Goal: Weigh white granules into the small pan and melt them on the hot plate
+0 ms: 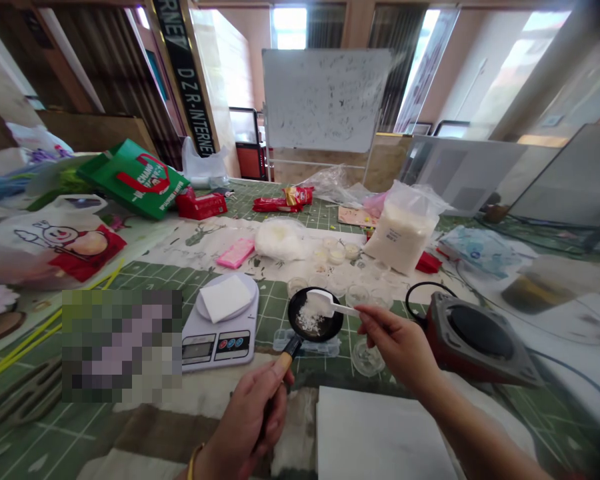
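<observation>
My left hand [260, 410] is wrapped round the wooden-ended handle of a small black frying pan [338, 328], which is held up over the table. White flakes or granules [310, 321] lie in the pan. Coming in from the right, my right hand [397, 340] grips a white spatula [321, 302] by its thin handle. The spatula's blade is over the pan, at the white stuff; whether it touches the bottom I cannot tell. Below the pan sits a clear plastic box [330, 347], partly covered by it.
A kitchen scale [245, 333] bearing white paper [225, 298] stands left of the pan. On the right is a red electric hot plate [480, 340] with a cable. Several clear small cups [357, 295] and a bag of white granules [405, 227] stand behind. White sheets [375, 433] lie in front.
</observation>
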{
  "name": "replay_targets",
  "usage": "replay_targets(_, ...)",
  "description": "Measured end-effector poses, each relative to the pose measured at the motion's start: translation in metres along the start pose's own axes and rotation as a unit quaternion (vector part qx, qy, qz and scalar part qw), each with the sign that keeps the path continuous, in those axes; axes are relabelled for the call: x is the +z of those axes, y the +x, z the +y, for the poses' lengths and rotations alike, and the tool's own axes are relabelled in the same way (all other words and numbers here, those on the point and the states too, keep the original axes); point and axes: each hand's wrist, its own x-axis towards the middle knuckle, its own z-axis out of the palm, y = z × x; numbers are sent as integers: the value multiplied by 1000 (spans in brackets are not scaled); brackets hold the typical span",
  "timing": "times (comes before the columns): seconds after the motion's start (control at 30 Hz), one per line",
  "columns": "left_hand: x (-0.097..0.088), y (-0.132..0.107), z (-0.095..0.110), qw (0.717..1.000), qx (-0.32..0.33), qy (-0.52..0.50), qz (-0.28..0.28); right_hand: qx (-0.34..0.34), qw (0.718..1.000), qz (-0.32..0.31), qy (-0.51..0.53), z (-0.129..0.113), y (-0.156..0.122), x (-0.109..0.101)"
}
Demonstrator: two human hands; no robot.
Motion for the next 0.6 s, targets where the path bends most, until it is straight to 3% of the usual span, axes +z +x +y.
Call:
replay_targets(0.37, -1, 2, -2, 1000, 0, -12, -4, 19, 999, 9, 32, 2, 1, -2)
replay_targets(0.6, -4, -7, 9, 1000, -2, -11, -12, 105, 973, -8, 204, 3, 10, 4)
